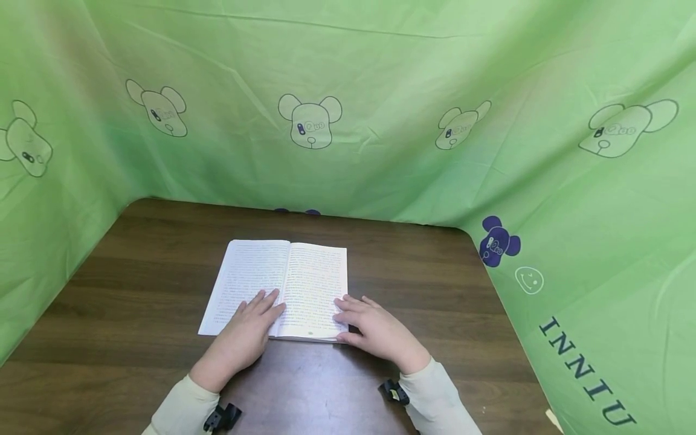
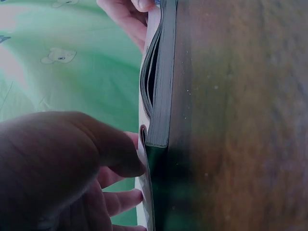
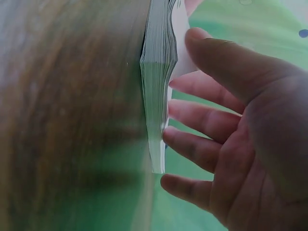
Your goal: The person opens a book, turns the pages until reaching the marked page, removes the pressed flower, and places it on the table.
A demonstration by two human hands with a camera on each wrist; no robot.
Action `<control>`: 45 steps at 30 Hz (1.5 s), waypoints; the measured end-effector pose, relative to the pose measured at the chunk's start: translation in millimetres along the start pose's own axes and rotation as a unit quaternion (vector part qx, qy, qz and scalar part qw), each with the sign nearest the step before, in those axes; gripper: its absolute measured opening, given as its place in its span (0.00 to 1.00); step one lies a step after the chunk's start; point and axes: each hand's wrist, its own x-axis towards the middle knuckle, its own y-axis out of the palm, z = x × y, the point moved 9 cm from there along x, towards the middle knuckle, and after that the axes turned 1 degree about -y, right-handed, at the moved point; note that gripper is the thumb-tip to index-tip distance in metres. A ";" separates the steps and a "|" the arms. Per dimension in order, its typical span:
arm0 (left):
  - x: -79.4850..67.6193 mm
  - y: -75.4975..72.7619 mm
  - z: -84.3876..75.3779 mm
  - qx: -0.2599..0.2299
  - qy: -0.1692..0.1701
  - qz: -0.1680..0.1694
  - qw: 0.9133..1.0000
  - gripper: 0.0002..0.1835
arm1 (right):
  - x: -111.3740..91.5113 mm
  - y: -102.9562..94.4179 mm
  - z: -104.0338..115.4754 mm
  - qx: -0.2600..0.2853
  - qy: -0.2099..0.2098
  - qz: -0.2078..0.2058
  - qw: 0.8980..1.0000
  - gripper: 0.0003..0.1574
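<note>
An open book (image 1: 315,272) with printed pages lies on the brown table. My left hand (image 1: 244,332) rests on the lower part of its left page, fingers spread, the thumb close to the centre fold. At the lower right edge of the right page, my right hand (image 1: 377,329) touches the book with its fingertips and thumb. The left wrist view shows the page block (image 2: 162,106) bowed, with a gap between leaves, and the left page thin under the fingers. In the right wrist view, the thicker page stack (image 3: 159,91) stands beside the slightly bent right fingers (image 3: 202,115).
The brown wood-grain table (image 1: 424,284) extends around the book. A green curtain (image 1: 380,163) with bear drawings surrounds its back and sides. A small black device (image 1: 222,418) sits at the left wrist, and another black device (image 1: 394,393) at the right wrist.
</note>
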 end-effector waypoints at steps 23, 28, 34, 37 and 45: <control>1.9 3.2 3.4 -0.054 -0.006 0.018 0.998 0.31 | 4.8 -10.4 9.0 -0.047 -0.054 -0.033 0.997 0.07; 0.9 5.4 2.8 -0.050 -0.004 0.016 0.999 0.31 | 5.6 -16.7 10.8 -0.056 -0.062 -0.073 0.994 0.11; -0.3 5.2 -0.4 -0.049 0.000 0.006 0.999 0.30 | 3.6 -25.4 11.6 -0.064 -0.059 -0.123 0.989 0.06; 0.6 4.2 -2.0 -0.047 0.000 0.000 0.999 0.29 | 2.9 -27.6 10.1 -0.063 -0.050 -0.141 0.987 0.05; 2.3 3.3 -1.3 -0.047 -0.011 -0.005 0.999 0.26 | 1.5 -32.0 9.4 -0.063 -0.049 -0.179 0.981 0.08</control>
